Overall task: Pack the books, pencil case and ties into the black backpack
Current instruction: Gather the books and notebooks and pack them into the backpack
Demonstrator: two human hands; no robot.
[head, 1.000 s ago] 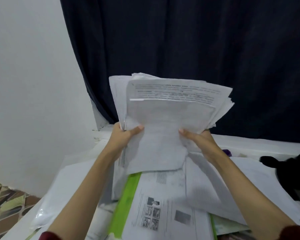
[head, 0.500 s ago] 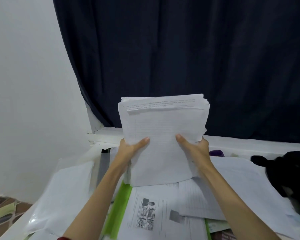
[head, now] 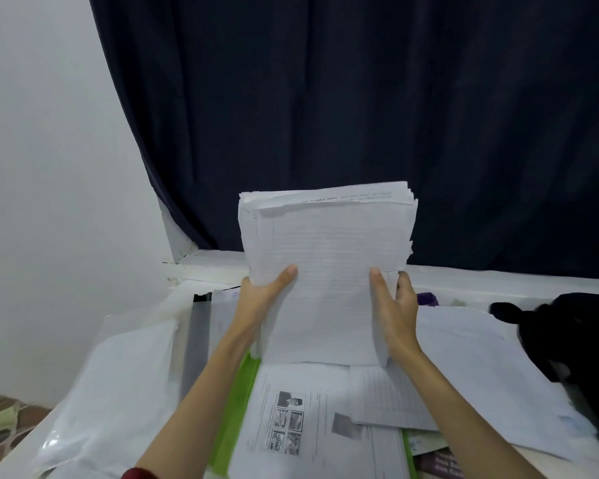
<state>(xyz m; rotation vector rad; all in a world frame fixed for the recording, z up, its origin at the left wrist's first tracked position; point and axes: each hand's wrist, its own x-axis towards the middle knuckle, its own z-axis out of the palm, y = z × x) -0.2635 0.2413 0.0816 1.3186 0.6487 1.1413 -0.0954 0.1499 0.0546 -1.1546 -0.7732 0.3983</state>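
A thick upright stack of white printed papers (head: 325, 271) was clamped between left hand (head: 261, 299) and right hand (head: 391, 305); the black fabric backpack (head: 574, 333) lay rightward, nearer the right hand.

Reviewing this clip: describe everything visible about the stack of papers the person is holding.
The stack of papers is a thick sheaf of white sheets held upright, its bottom edge resting on the loose printed sheets below. The front sheet shows faint ruled lines; a sheet behind it shows a line of print at the top. The top edges are nearly squared, with slight unevenness on the right. The left hand and right hand grip its lower sides, thumbs across the front. A dark curtain hangs behind it.
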